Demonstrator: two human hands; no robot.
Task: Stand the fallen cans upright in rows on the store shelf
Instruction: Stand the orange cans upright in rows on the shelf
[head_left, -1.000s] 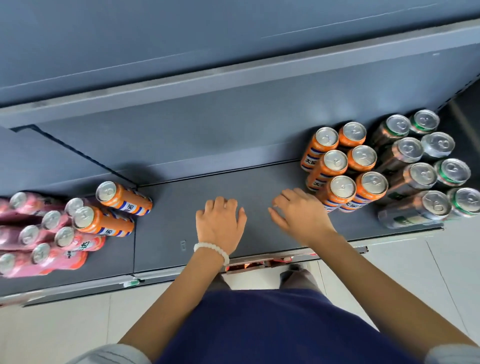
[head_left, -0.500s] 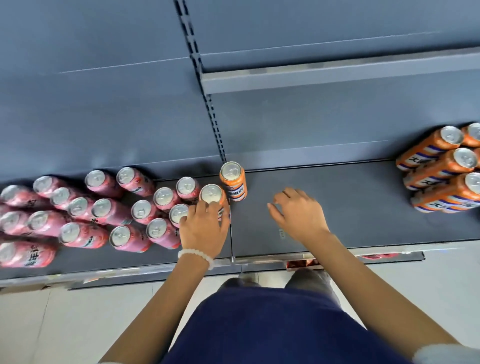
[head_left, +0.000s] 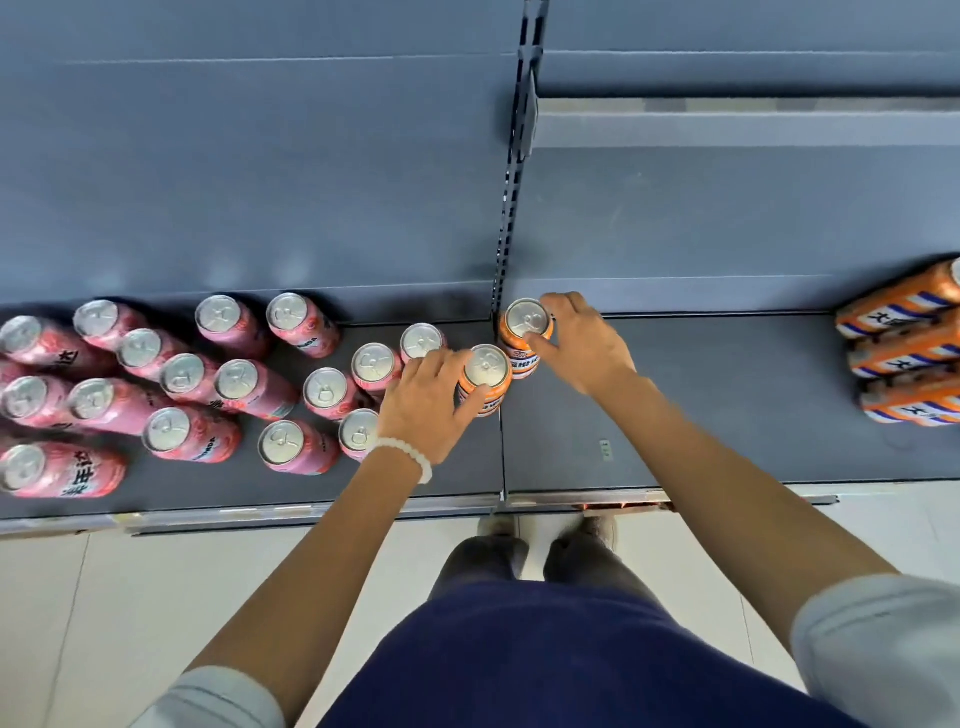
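Currently: shelf (head_left: 727, 405) spans the whole width, dark grey, with a slotted upright (head_left: 511, 208) splitting the back panel above the middle. Pink cans (head_left: 249, 387) fill the left part, all standing, loosely grouped rather than in clean rows. Orange stack (head_left: 906, 353) sits at the far right edge, well apart from the hands; wide-angle distortion there, so I can't tell if those stand or lie. Two orange cans stand at the centre seam, touching or nearly so. Front can (head_left: 485, 379) is just right of the pink group; left hand (head_left: 428, 400) wraps it from the left, fingers curled round the body, thumb on the near side. Rear can (head_left: 525, 335) is against the back panel at the foot of the upright; right hand (head_left: 584, 345) grips it from the right, fingers curled over the far side, thumb on the near side by the rim. White bead bracelet (head_left: 405, 454) on the left wrist.
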